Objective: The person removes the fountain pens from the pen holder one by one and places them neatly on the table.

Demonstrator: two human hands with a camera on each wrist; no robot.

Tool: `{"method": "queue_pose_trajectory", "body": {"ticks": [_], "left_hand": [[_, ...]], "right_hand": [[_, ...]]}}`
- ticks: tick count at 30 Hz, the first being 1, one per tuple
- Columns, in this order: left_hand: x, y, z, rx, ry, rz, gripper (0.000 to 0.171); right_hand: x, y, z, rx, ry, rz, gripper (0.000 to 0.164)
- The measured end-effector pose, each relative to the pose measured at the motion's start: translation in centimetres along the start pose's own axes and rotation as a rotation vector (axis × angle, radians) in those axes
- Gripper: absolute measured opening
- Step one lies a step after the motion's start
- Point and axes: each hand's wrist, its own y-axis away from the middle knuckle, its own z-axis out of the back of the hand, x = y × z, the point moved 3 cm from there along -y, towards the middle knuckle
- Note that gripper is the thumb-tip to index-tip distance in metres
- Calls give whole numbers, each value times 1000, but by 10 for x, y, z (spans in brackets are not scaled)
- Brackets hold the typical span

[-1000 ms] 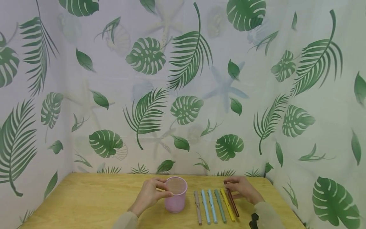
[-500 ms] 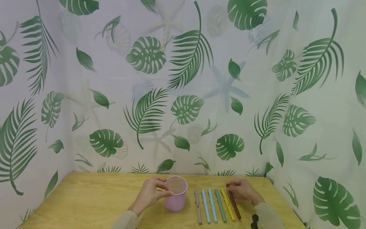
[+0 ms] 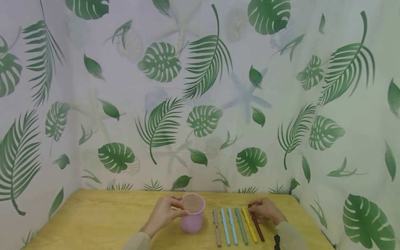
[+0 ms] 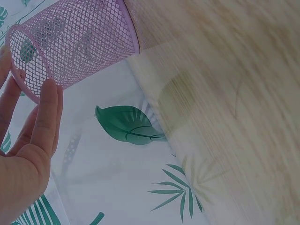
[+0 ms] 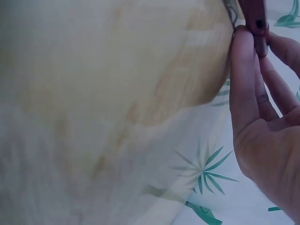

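Note:
A pink mesh pen holder [image 3: 191, 224] stands upright on the table, and my left hand [image 3: 165, 212] pinches its rim from the left side. In the left wrist view the thumb and fingers bend around the rim of this holder [image 4: 89, 44]. To the right, my right hand [image 3: 267, 211] pinches the far end of a dark red pen [image 3: 257, 227], the rightmost in a row. Its capped end with a metal clip shows between thumb and fingers in the right wrist view [image 5: 254, 16]. Close beside it lies a yellow pen [image 3: 249, 225].
Left of the yellow pen lie a green pen [image 3: 241, 226], two light blue pens [image 3: 225, 227] and a taupe pen [image 3: 217, 228], roughly parallel. The wooden table [image 3: 103, 218] ends at a leaf-printed curtain [image 3: 200, 86] behind and at both sides.
My right hand has shifted slightly right and nearer, and the dark red pen has moved with it, away from the yellow pen. My left hand and the pen holder have stayed put.

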Motion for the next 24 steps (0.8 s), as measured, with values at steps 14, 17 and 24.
{"method": "queue_pose_trajectory", "body": {"ticks": [14,17,24], "left_hand": [[1,-2,2,-20,-40,-27,16],[2,-2,2,-19,-39,-22,16],[2,-1,0,-7,-31,-10,14]], "right_hand": [[1,2,0,39,19,82,29],[1,4,1,53,-3,90,28],[-4,2,2,42,0,49,25]]}}
